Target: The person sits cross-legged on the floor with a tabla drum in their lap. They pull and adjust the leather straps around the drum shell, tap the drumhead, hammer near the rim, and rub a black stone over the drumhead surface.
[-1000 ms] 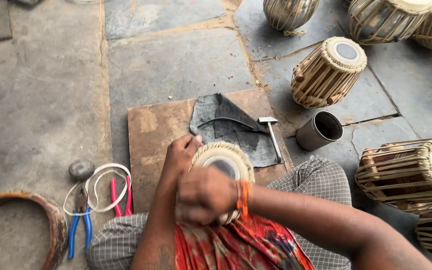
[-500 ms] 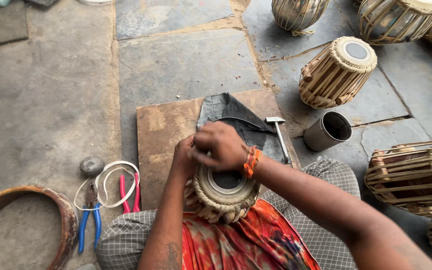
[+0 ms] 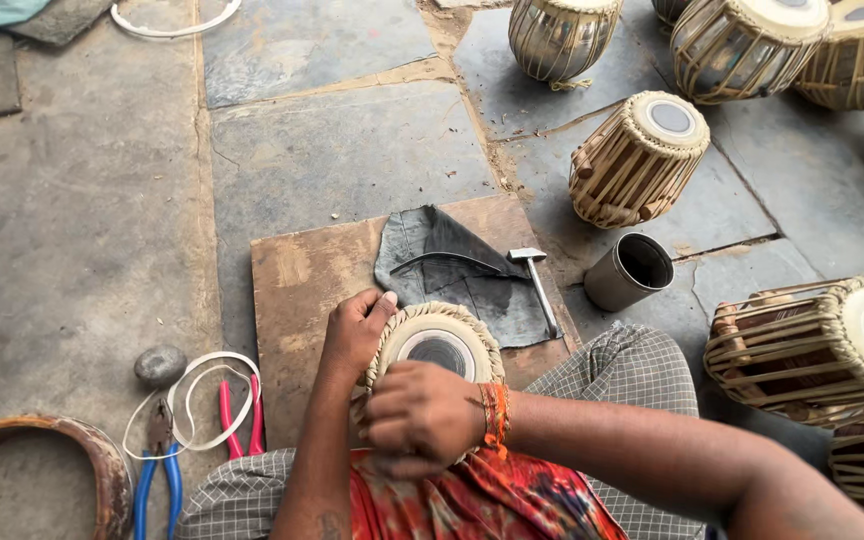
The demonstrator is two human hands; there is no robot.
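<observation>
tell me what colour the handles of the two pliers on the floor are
One pair of pliers has blue handles, the other pink-red handles; the head view shows both.

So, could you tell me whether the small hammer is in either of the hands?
No, the hammer lies on the grey cloth, while the left hand and right hand both grip the drum.

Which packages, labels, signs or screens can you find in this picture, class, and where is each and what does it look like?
None in view: no package, label, sign or screen. The nearest thing to a container is a plain grey metal cup, lying on its side on the stone floor right of the wooden board, unmarked.
</observation>
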